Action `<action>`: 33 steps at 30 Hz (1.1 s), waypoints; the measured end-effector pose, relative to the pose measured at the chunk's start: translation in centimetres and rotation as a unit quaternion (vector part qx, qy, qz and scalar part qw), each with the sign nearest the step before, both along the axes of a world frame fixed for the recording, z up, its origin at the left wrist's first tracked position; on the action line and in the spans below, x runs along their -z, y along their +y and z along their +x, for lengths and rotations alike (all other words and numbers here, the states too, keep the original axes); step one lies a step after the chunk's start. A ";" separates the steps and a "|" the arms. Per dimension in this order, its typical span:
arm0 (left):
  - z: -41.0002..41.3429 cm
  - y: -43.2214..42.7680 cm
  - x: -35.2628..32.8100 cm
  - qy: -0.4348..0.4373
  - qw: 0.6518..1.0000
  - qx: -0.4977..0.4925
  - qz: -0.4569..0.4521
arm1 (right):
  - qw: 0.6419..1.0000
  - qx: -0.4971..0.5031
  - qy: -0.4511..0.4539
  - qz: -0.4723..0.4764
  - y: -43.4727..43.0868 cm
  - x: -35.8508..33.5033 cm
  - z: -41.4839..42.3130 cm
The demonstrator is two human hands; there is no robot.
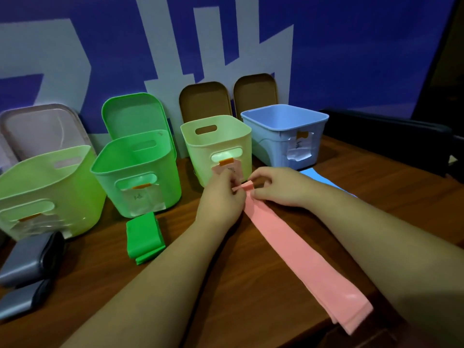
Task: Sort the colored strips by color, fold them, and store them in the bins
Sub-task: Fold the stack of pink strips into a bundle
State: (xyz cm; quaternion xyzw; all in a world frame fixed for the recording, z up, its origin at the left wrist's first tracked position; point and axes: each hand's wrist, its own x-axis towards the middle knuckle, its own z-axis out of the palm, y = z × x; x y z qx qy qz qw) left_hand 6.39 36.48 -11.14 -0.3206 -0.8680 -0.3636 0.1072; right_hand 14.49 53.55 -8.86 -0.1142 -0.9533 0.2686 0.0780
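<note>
Pink strip [301, 252] lies on the wooden table [213, 297], running from the near edge up to my hands, just in front of the pale yellow bin [216, 146]. My left hand [221, 197] and right hand [278, 187] both pinch its far end, where a small fold is bunched. I judge folding barely begun, since most of it lies flat. A folded green strip [144, 237] sits before the green bin [140, 169], and a blue strip [324, 180] by the blue bin [276, 139]. None shows inside a bin. The strip looks thin, smooth and slightly glossy. The bins are hard, round-cornered plastic.
</note>
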 end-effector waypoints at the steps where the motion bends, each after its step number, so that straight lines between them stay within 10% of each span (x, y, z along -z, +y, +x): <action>1: 0.1 -0.1 0.0 -0.010 1.000 0.013 0.023 | 1.000 -0.001 0.023 -0.002 0.2 0.4 0.0; 9: 0.4 -1.2 -0.8 -0.246 0.958 0.117 0.087 | 0.980 0.007 0.161 -0.114 0.4 1.5 -0.1; 23: 0.7 -0.7 -0.6 -0.066 0.998 0.005 0.016 | 0.960 -0.019 0.161 -0.229 0.2 0.7 0.3; 33: 1.0 -2.2 -1.5 -0.244 0.965 0.078 0.051 | 0.961 -0.074 0.084 -0.253 0.2 0.1 2.3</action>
